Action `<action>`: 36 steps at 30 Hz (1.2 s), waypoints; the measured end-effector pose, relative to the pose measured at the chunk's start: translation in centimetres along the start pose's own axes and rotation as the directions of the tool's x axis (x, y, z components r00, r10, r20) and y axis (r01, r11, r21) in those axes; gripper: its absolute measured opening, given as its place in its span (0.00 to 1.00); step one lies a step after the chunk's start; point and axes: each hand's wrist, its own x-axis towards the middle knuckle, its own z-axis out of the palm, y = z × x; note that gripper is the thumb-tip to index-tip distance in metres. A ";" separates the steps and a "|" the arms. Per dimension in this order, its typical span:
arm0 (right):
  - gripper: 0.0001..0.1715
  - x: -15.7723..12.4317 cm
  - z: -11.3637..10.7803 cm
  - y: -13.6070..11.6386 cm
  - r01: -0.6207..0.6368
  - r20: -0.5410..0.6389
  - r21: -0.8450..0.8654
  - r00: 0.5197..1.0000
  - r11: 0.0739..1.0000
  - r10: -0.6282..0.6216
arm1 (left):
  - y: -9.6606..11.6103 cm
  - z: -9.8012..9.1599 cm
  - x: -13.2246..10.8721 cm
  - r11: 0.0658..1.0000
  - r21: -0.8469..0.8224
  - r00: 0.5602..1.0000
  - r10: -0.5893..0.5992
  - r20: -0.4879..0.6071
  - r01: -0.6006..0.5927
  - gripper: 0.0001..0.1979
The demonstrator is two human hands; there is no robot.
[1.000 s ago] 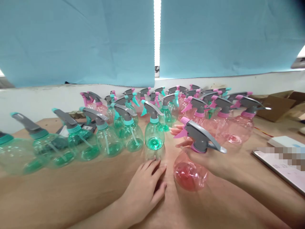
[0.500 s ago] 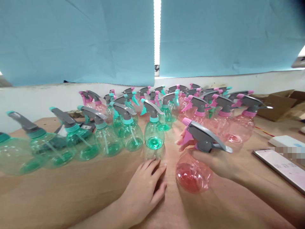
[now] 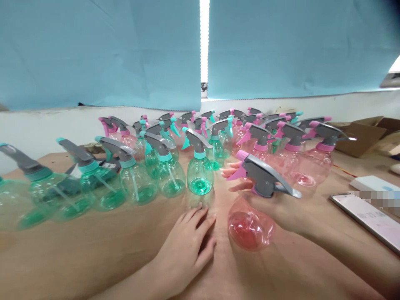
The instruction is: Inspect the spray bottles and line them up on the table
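Observation:
A pink spray bottle [image 3: 250, 225] with a grey sprayer head and pink trigger stands on the wooden table. My right hand [image 3: 242, 183] is behind its neck, fingers stretched out past the trigger; the palm is largely hidden by the sprayer head. Resting flat on the table, my left hand [image 3: 187, 241] holds nothing, its fingertips just in front of a green spray bottle [image 3: 200, 177]. More green spray bottles [image 3: 133, 179] form a row to the left. Pink spray bottles [image 3: 317, 162] are grouped on the right.
Mixed pink and green bottles crowd the back near the wall. At the right lie a phone [image 3: 365, 216], a white box-shaped device [image 3: 371, 185] and an open cardboard box [image 3: 356, 137]. A blue curtain [image 3: 103, 54] hangs behind the table [image 3: 78, 258].
My right hand's fingers have straightened and spread away from the pink bottle's trigger. My left hand stays in place. The view has shifted slightly.

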 end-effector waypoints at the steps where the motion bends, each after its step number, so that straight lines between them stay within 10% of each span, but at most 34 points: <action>1: 0.13 0.0 0.0 0.0 -0.007 -0.013 -0.023 1.000 1.000 0.006 | 0.0 0.0 0.0 1.000 0.001 1.000 -0.001 -0.002 0.001 0.20; 36: 0.26 0.2 0.1 0.3 0.094 0.053 -0.007 0.994 0.996 -0.093 | -0.2 0.2 -0.1 1.000 -0.007 0.996 0.027 -0.083 -0.028 0.19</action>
